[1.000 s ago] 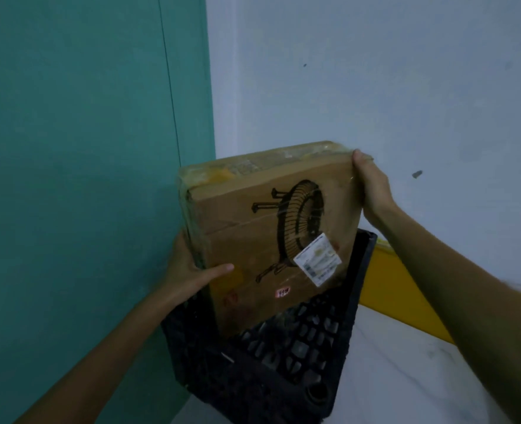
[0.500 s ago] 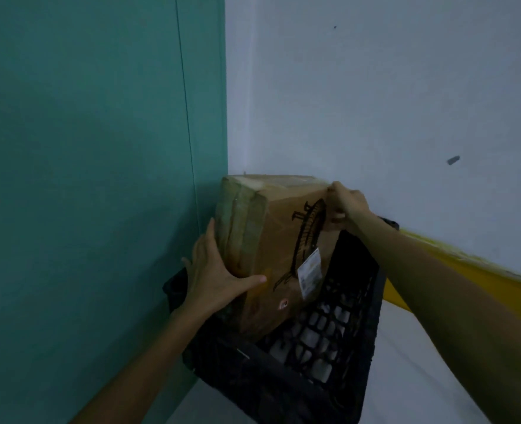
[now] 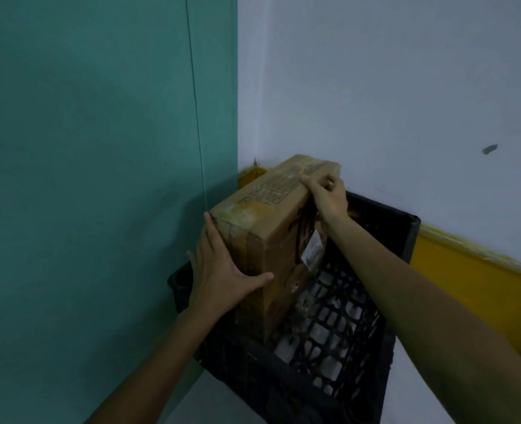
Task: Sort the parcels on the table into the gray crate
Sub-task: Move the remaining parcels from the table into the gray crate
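Observation:
A brown cardboard parcel (image 3: 271, 240), taped and bearing a white label, stands on edge inside the dark lattice crate (image 3: 384, 325), against the crate's left side. My left hand (image 3: 222, 270) presses flat on the parcel's near left face, thumb across its front edge. My right hand (image 3: 326, 194) grips the parcel's top right edge. The parcel's lower part is hidden inside the crate.
The crate sits in a room corner on a pale floor (image 3: 204, 399). A teal wall (image 3: 100, 179) stands close on the left and a white wall (image 3: 391, 102) with a yellow base strip (image 3: 473, 267) runs behind and to the right.
The parcel has turned from facing me to edge-on and has gone down into the crate's left side. Both hands moved down with it, and the view tilted lower.

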A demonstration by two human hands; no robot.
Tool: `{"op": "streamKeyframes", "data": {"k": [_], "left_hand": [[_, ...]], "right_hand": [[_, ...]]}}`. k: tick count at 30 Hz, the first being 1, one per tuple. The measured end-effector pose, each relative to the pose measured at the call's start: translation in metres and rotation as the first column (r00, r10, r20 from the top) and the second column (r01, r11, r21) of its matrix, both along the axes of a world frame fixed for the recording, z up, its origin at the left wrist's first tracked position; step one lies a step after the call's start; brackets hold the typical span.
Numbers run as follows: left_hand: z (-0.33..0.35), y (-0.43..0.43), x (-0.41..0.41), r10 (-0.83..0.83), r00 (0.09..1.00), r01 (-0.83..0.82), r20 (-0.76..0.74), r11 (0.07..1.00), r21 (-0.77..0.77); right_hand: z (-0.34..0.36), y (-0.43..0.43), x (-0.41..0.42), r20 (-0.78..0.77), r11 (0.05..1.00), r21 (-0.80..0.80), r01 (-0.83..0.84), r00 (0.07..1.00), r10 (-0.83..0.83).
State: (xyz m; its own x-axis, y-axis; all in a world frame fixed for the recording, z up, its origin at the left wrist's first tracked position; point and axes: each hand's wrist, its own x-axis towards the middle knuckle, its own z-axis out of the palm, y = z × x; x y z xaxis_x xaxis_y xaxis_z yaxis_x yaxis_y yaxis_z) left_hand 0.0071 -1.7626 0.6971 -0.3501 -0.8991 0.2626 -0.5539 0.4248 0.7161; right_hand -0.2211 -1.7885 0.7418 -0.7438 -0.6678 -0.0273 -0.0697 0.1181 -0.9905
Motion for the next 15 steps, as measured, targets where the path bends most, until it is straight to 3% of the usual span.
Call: {"op": "streamKeyframes", "data": {"k": [6, 9, 15], "left_hand": [[0.006, 0.003, 0.004, -0.048, 0.998, 0.050, -0.027, 0.997, 0.062], [0.012, 0.014, 0.013, -0.046, 0.998, 0.048, -0.046, 0.997, 0.057], [0.033, 0.051, 0.014, -0.002, 1.000, -0.004, -0.025, 0.972, -0.236]], "right_hand": [[0.008, 0.027, -0.003, -0.198, 0.982, 0.141, -0.123, 0.969, 0.150], [0.005, 0.057, -0.006, -0.323, 0.977, 0.124, -0.174, 0.924, 0.206], [0.012, 0.118, -0.004, -0.498, 0.974, 0.101, -0.201, 0.838, 0.225]]}}
